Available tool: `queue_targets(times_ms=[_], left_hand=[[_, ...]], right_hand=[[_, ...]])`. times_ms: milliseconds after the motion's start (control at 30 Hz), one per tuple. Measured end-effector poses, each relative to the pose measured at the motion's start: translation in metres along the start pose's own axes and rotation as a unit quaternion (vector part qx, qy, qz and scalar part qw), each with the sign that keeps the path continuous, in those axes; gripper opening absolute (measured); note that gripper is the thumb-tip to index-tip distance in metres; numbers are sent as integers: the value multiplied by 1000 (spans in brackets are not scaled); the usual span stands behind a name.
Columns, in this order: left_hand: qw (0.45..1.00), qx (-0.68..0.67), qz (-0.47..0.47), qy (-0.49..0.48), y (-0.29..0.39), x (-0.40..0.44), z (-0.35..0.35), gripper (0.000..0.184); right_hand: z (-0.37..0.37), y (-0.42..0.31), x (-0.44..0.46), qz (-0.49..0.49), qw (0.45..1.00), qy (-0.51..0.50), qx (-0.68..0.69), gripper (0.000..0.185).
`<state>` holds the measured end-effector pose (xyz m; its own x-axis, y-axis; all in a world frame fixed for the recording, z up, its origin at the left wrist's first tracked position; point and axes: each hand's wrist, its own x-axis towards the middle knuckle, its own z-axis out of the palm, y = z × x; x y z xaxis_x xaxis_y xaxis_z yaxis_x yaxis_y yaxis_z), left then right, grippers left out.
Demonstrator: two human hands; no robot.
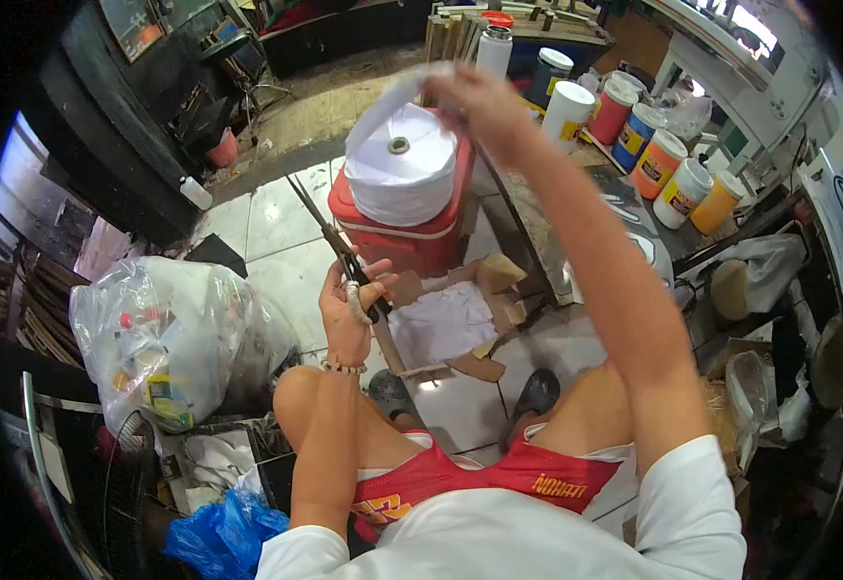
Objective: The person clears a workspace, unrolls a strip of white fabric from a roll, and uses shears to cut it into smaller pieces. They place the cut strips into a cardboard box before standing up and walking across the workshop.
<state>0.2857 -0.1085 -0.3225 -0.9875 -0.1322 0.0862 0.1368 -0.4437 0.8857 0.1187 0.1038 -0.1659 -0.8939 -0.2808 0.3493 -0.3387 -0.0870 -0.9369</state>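
My left hand [349,304] is closed around the handles of a pair of scissors [333,235], their long blades pointing up and away. In front of it, a large roll of white fabric tape [402,198] lies flat on a red cooler box [414,251]. My right hand [479,101], blurred by motion, is raised over the roll's far right edge. It grips a loose length of the tape that arches up from the roll. Below, a cardboard box [392,350] holds a pile of white cut fabric pieces [441,324].
Several paint jars [658,164] line the bench at right, beside a white machine [770,106]. On the left sits a clear plastic bag [160,338] of bottles. A blue plastic bag [223,536] lies at lower left. A white bottle [195,192] stands on the tiles.
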Motion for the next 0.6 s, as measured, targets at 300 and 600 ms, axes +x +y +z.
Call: queue_targets(times_ms=[300,600], left_hand=[[999,-36,-36,2,-6,1,0,63],[1000,8,-3,-19,-9,3,-2,72]], right_hand=[[-34,-59,84,156,978,28,-136,33],[-42,-76,240,-19,985,-28,168,21]])
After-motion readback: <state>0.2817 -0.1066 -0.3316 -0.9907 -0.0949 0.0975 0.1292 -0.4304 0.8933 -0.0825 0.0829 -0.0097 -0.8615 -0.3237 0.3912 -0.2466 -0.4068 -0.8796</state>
